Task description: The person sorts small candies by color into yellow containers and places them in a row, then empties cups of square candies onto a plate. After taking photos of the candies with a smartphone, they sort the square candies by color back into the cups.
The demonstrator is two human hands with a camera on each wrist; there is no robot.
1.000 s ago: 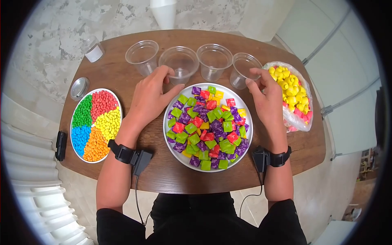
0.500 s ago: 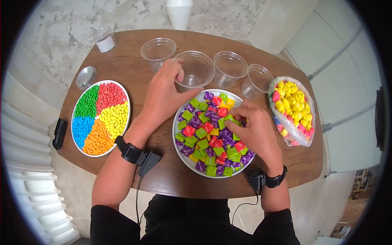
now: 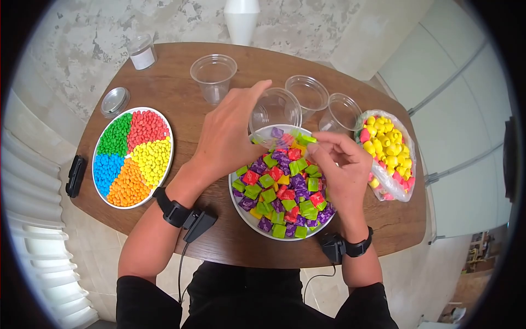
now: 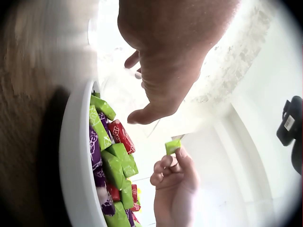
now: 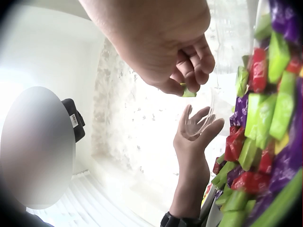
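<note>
My left hand (image 3: pixel 227 129) grips a clear plastic cup (image 3: pixel 276 112), tilted over the far edge of a white plate (image 3: pixel 241 211) heaped with wrapped candies in green, purple, red and yellow. Between thumb and fingers my right hand (image 3: pixel 345 164) pinches a green wrapped candy (image 3: pixel 308 139), just right of the cup's rim. The right wrist view shows the green candy (image 5: pixel 188 91) at my fingertips, with the cup (image 5: pixel 199 125) in my left hand (image 5: pixel 191 151) below it. The left wrist view shows the candy (image 4: pixel 173 146) held in my right hand (image 4: pixel 175 189).
Three more clear cups (image 3: pixel 213 71) stand at the back. On the left are an oval plate (image 3: pixel 172 145) of sorted coloured candies, a round lid (image 3: pixel 115 101) and a labelled jar (image 3: pixel 142 55). A bag (image 3: pixel 402 189) of yellow and pink pieces lies right; a black object (image 3: pixel 75 175) lies left.
My left hand has lifted the cup from the back row and brought it over the plate. My right hand went from the right-hand cup to the candies and picked up a green one.
</note>
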